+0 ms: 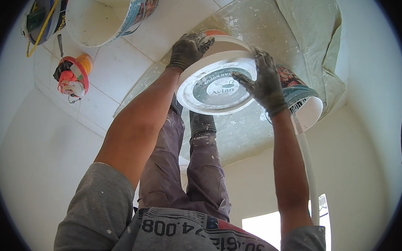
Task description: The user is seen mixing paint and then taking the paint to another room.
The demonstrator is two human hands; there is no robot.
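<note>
In front of my legs is a round white lid (211, 102) with a dark green label, on top of a bucket (215, 33) whose orange printed side shows at the far edge. Whether the lid is fully seated on it, I cannot tell. Gloved and smeared with white, my left hand (191, 49) curls its fingers over the far left rim of the lid. My right hand (268, 83), in a matching glove, grips the right edge, its thumb across the top and its fingers along the side.
To the right stands an open bucket (296, 91) with a printed side. A large white bucket (98, 20) is at the far left, beside a dark tub (42, 17) and a small red-rimmed bucket (81, 68) of rags. A pale sheet (310, 31) lies along the right wall.
</note>
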